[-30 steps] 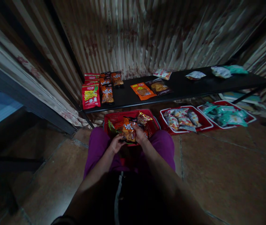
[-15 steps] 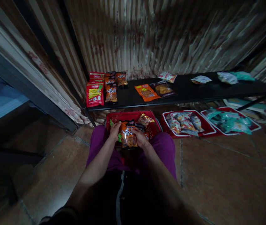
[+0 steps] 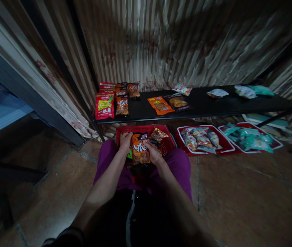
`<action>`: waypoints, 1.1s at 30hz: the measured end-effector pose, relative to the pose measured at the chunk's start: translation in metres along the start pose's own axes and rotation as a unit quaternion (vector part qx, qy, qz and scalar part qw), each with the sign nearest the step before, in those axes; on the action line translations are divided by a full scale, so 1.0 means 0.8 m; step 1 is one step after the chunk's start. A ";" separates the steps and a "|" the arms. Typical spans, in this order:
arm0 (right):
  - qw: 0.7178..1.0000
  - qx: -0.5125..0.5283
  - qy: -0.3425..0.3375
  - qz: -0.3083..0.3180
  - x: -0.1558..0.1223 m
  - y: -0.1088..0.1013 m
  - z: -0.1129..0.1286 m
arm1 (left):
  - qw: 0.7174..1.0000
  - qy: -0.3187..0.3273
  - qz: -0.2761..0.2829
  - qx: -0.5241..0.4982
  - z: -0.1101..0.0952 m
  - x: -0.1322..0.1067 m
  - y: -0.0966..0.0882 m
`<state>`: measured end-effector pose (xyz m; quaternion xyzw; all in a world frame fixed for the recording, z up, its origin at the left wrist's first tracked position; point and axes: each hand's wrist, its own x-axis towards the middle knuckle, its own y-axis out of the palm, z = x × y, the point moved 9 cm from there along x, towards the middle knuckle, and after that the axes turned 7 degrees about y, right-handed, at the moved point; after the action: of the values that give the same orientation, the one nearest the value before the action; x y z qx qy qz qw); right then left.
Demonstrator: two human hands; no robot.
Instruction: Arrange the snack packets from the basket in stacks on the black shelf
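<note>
Backdrop: striped curtain (image 3: 140, 44) behind a low black shelf (image 3: 140, 111).
Held packet: one orange-and-black packet (image 3: 140, 151), in front of the person, over the near red basket (image 3: 146, 128); its bold white characters are not fully legible.
Grip: left hand (image 3: 125, 141) pinching the packet's left edge, right hand (image 3: 154, 153) clasping its right side.
Red packet label: 一根葱 on the front red packet (image 3: 105, 106); overlapping ones behind, number unclear.
Shelf counts: at least three packets like the held one (image 3: 122, 106); one flat orange packet (image 3: 160, 105); one dark brown packet (image 3: 178, 102).
Near basket contents: one red-and-yellow packet (image 3: 159, 134), others partly hidden.
Middle basket (image 3: 224, 142): several white-and-orange packets (image 3: 199, 138).
Right basket (image 3: 277, 143): overlapping teal packets (image 3: 254, 137).
</note>
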<state>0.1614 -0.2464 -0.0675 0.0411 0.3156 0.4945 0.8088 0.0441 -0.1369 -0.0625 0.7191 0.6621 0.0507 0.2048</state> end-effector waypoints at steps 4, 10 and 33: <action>0.998 0.015 -0.050 -0.023 -0.003 0.001 0.020 | 0.997 0.061 0.023 0.050 -0.024 -0.008 0.011; 0.993 0.078 -0.082 -0.033 -0.008 0.011 0.045 | 0.992 0.088 0.043 0.084 -0.038 -0.023 0.022; 0.963 0.146 -0.070 -0.215 0.000 -0.032 0.042 | 0.977 -0.131 0.170 -0.016 0.005 -0.076 0.030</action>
<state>0.1998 -0.2509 -0.0502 0.1245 0.3289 0.2533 0.9012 0.0609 -0.1980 -0.0457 0.8182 0.4969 0.0006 0.2893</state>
